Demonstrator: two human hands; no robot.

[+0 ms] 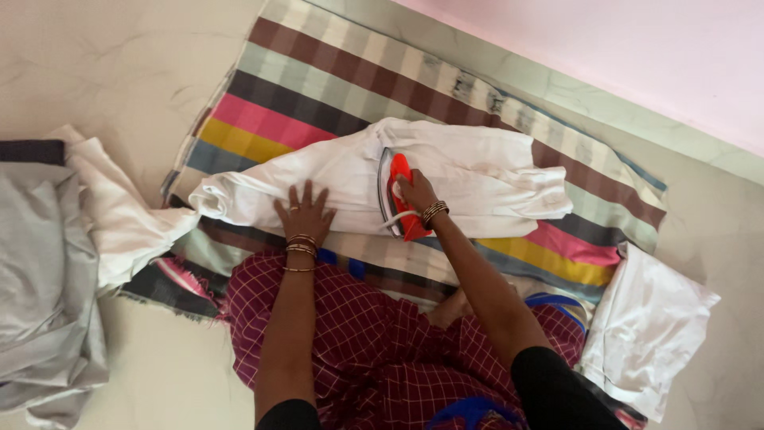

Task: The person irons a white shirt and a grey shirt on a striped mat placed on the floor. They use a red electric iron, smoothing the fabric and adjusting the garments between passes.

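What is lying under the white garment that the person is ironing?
The white cloth garment lies on a multicoloured striped blanket spread over pale floor. The blanket part beneath it is covered.

A red plastic clothes iron with a silver soleplate (395, 196) stands flat on a crumpled white cotton garment (469, 171), which lies spread across a striped multicoloured cloth mat (318, 87).

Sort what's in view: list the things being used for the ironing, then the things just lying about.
In use:
- red iron, gripped by the right hand
- white garment, pressed flat by the left hand
- striped cloth spread under it

Lying about:
- folded white cloth at the right
- white cloth at the left
- grey fabric at the far left
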